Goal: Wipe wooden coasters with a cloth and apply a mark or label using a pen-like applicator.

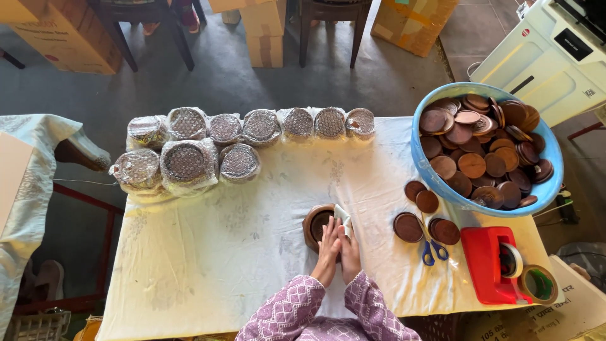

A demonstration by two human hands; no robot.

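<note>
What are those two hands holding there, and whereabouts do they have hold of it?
Both hands, left hand and right hand, press on the near side of a round brown wooden dish, with a white wrapping piece against its rim.

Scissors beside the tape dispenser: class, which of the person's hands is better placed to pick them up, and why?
Probably the right hand. The scissors lie on its side of the table, while the left hand would have to cross over it and the wooden piece.

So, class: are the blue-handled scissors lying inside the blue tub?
No. The scissors lie on the cloth-covered table, outside the blue tub, between loose brown wooden discs.
</note>
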